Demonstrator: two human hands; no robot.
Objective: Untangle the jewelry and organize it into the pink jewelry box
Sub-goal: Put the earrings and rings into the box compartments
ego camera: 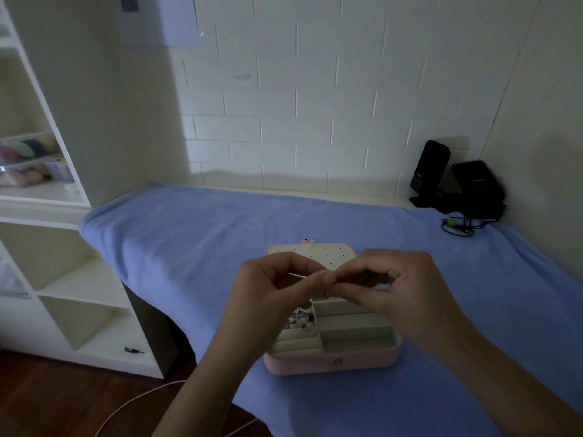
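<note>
Pinching something thin and pale [298,275] between both sets of fingertips right now. Curling the left hand [271,294] and right hand [394,288] inward and touching them at the tips in the middle, so definitely not spread. Looking like a fine strand or pin poking out toward the left side of the pinch, but honestly too small and dim for calling it a chain or an earring. Guessing at picking a tangle apart, going purely by the task.

Holding it all directly above the pink jewelry box [362,357], probably for catching any dropped bit in a compartment rather than losing it in the blue towel [189,234] spread underneath. Sitting open right under the pinch, with the lid [315,250] lying flat on the far side and showing rows of little earring holes.

Lying just below and nearer than the left fingers: a small heap of jewelry [299,323], pale and beady, crammed into one left compartment. Presumably waiting there for sorting into the divided slots under the right hand, though only guessing.

Not finding any readable writing. Spotting two black speakers [429,168] far beyond the pinch and off to its right, carrying small pale marks — too blurry for reading. Seeing only a round snap button on the box front.
</note>
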